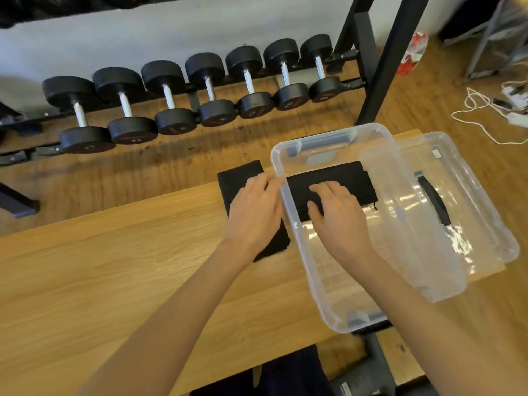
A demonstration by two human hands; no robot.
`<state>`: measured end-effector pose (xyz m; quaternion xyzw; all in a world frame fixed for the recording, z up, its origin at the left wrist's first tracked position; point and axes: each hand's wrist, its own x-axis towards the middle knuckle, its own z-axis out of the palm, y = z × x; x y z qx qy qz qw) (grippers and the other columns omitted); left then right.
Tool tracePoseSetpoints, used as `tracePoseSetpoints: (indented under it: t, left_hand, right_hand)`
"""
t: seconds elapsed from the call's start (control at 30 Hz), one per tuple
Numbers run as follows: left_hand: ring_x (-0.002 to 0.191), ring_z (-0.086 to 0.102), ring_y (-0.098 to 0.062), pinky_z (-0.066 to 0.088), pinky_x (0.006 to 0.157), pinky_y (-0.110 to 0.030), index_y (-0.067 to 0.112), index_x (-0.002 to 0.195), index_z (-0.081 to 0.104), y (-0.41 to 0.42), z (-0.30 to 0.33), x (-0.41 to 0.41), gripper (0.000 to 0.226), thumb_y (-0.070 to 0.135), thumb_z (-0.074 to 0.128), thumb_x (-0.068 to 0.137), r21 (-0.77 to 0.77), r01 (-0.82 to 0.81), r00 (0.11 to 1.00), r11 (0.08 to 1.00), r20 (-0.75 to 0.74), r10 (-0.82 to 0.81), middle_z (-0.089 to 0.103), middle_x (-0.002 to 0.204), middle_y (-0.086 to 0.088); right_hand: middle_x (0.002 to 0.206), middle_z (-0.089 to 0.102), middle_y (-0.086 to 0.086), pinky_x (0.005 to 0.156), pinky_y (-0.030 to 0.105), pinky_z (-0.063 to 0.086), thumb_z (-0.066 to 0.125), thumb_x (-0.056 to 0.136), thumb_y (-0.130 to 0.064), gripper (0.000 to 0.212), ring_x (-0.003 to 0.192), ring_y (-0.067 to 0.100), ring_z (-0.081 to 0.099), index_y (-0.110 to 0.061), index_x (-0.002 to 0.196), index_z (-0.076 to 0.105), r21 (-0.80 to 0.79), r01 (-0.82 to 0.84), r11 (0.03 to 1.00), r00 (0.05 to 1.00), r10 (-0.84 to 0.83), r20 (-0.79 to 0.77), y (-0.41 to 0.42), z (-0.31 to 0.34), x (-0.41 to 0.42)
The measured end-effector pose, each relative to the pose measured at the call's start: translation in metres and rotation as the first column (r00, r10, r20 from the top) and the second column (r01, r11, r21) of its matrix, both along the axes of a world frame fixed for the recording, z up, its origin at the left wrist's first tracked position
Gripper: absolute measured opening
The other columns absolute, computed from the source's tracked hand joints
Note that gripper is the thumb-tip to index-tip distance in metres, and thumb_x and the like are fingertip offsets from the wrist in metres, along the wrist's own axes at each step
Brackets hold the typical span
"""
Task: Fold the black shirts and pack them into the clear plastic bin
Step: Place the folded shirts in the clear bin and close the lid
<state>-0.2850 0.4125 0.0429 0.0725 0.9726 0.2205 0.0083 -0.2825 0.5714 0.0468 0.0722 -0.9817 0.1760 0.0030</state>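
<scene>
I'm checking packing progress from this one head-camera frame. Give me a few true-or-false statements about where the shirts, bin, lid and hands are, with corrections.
1. A folded black shirt lies inside the clear bin, at its far end. True.
2. The right hand rests on the shirt in the bin. True.
3. The left hand is inside the bin. False: it is outside, over a second folded shirt on the wooden table, fingertips at the bin's rim.
4. The bin is full. False: its near part shows only bare plastic floor.
5. The lid is on the bin. False: it lies beside the bin, to its right.
6. Dumbbells sit on a rack beyond the table. True.
</scene>
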Motion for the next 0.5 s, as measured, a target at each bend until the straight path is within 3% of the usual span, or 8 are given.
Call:
tracePoseSetpoints:
  t: [0.23,0.37,0.5]
  left_hand:
    - [0.135,0.040,-0.017,0.044,0.100,-0.031,0.016,0.143,0.043,-0.064,-0.012,0.010,0.046,0.019,0.051,0.098,-0.040,0.018,0.996,0.999,0.083,-0.015,0.041,0.148,-0.001]
    - [0.140,0.035,-0.018,0.037,0.108,-0.032,0.015,0.144,0.042,-0.081,-0.023,0.009,0.047,0.017,0.050,0.099,-0.017,0.043,0.992,0.999,0.122,-0.040,0.038,0.152,-0.003]
    - [0.147,0.022,-0.017,0.027,0.117,-0.032,0.016,0.149,0.035,-0.089,-0.038,0.001,0.051,0.018,0.048,0.100,-0.006,0.093,0.982,0.996,0.169,-0.091,0.024,0.160,-0.002]
  right_hand:
    - [0.117,0.061,0.009,0.088,0.036,0.051,0.064,0.089,-0.011,0.028,0.106,0.023,0.057,-0.006,0.117,0.065,-0.057,-0.018,0.998,0.997,0.014,-0.080,-0.071,0.006,0.040]
    - [0.130,0.058,0.010,0.099,0.036,0.049,0.058,0.094,-0.011,0.035,0.121,0.023,0.053,-0.005,0.129,0.058,-0.118,0.006,0.993,1.000,-0.004,0.014,-0.099,-0.013,0.059]
    - [0.151,0.039,0.008,0.111,0.037,0.038,0.045,0.102,-0.018,0.044,0.138,0.022,0.036,-0.008,0.144,0.041,-0.094,0.084,0.992,0.978,-0.064,0.200,-0.112,-0.032,0.064]
